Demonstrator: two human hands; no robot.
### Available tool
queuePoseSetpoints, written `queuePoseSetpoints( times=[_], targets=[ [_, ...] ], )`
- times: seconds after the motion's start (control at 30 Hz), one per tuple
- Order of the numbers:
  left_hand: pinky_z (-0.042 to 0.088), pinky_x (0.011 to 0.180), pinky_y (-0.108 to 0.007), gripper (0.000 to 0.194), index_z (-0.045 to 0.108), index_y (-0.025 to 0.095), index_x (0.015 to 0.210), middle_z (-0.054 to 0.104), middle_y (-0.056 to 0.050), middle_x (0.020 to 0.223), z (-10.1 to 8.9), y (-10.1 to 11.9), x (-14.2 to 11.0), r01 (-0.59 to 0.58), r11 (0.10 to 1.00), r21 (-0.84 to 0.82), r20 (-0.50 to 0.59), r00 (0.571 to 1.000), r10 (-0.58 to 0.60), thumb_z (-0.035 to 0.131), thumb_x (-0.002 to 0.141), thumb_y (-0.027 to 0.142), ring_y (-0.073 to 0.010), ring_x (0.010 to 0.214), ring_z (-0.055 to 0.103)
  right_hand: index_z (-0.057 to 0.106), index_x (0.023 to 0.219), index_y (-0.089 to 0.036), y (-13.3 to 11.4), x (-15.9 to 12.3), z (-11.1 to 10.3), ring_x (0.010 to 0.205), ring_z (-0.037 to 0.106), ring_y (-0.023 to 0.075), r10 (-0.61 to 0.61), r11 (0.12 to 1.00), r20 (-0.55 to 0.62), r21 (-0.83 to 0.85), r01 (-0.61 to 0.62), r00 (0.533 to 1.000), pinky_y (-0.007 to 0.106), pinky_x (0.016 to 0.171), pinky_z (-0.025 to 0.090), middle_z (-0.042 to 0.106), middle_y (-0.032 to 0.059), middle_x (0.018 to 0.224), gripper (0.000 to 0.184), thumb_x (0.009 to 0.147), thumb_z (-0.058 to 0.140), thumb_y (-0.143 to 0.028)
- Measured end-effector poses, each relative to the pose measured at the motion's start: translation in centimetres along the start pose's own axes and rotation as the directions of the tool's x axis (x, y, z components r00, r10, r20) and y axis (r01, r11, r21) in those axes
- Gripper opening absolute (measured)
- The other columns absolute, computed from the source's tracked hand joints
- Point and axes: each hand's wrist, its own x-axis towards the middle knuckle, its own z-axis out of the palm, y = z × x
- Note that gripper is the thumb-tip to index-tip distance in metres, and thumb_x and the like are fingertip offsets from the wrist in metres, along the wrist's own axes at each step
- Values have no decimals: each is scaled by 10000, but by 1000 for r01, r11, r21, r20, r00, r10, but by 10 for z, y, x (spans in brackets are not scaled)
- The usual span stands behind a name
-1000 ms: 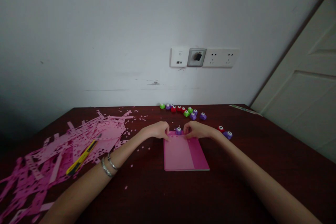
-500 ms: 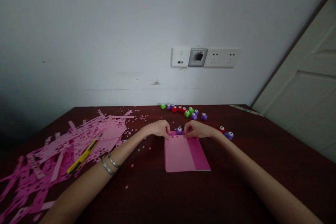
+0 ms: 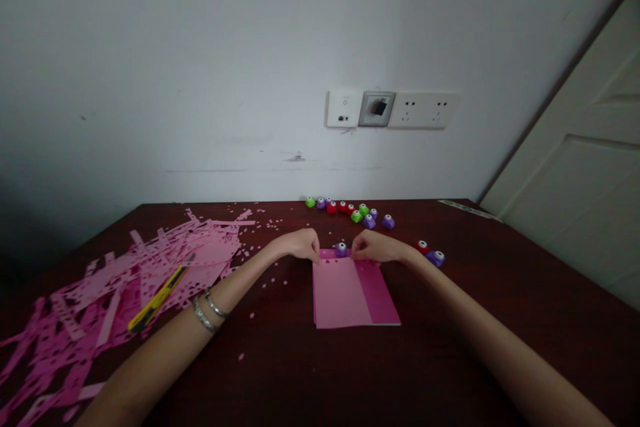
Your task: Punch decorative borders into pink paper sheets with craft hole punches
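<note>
Sheets of pink paper (image 3: 341, 295), light pink over a darker pink, lie on the dark table in front of me. A small purple craft punch (image 3: 341, 250) stands at their far edge, between my hands. Small punched holes show along that edge. My left hand (image 3: 304, 245) is closed, its fingertips pinching the far left corner of the paper. On the other side my right hand (image 3: 374, 247) pinches the far edge, just right of the punch. Its fingers are partly hidden behind the hand.
On the left lies a heap of cut pink paper strips (image 3: 200, 255), with a yellow utility knife (image 3: 157, 300) on it. Several green, red and purple punches (image 3: 369, 221) stand near the wall. A red punch (image 3: 422, 247) and a purple one (image 3: 436, 258) sit by my right forearm.
My left hand has shifted very slightly left along the paper's far edge. The paper and the purple punch stay almost where they were.
</note>
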Motion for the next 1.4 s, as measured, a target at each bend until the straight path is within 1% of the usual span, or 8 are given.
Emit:
queuePoseSetpoints(
  times=[0.17, 0.3, 0.53, 0.9, 1.1, 1.23, 1.4],
  targets=[
    [332, 514, -206, 155, 701, 147, 615, 624, -1, 554, 0, -1, 1, 26, 1000, 0, -28, 999, -26, 671, 590, 297, -106, 542, 503, 648, 691, -117, -5, 0, 3, 427, 434, 75, 31, 997, -57, -74, -35, 998, 191, 395, 319, 518, -10, 511, 187, 683, 503, -234],
    [332, 507, -212, 165, 708, 135, 637, 617, -8, 547, 0, -3, 2, 38, 999, 2, -38, 999, -38, 653, 604, 286, -111, 531, 498, 656, 697, -113, -3, 1, 4, 435, 429, 79, 15, 994, -72, -107, -22, 997, 194, 394, 308, 509, -10, 507, 209, 679, 485, -230],
    [321, 486, -201, 168, 706, 119, 645, 619, -16, 549, -1, -3, 1, 35, 999, 6, -53, 998, -35, 627, 622, 265, -101, 511, 487, 657, 684, -109, 5, 5, 4, 446, 420, 82, -16, 994, -72, -105, 8, 997, 199, 402, 296, 524, -5, 519, 219, 674, 471, -224],
    [338, 489, -200, 172, 697, 126, 644, 626, -20, 564, 1, -8, 4, 26, 1000, -17, -78, 997, -27, 616, 619, 276, -107, 519, 515, 660, 696, -118, 6, 7, 3, 516, 470, 98, -30, 987, -109, -161, 12, 994, 204, 472, 344, 597, 20, 600, 195, 685, 493, -219],
    [344, 495, -198, 197, 695, 121, 663, 626, -22, 568, 1, -9, 4, 26, 999, -23, -96, 995, -28, 611, 623, 295, -111, 532, 524, 656, 691, -114, 5, 6, 2, 533, 481, 107, -48, 984, -129, -176, 24, 990, 213, 489, 350, 600, 23, 605, 198, 700, 490, -221],
    [352, 508, -201, 204, 693, 116, 661, 637, -31, 585, 1, -12, 5, 19, 1000, -20, -109, 994, -22, 609, 625, 298, -119, 554, 533, 654, 694, -104, 8, 8, 2, 534, 487, 112, -66, 984, -141, -173, 41, 988, 223, 501, 360, 597, 27, 601, 222, 715, 482, -243],
    [349, 505, -201, 187, 692, 118, 659, 633, -26, 576, 3, -16, 8, 21, 999, -28, -107, 994, -24, 609, 627, 282, -116, 544, 528, 653, 698, -114, 12, 11, 3, 577, 530, 129, -67, 984, -174, -177, 36, 982, 228, 523, 375, 618, 32, 630, 216, 717, 489, -253]
  ],
)
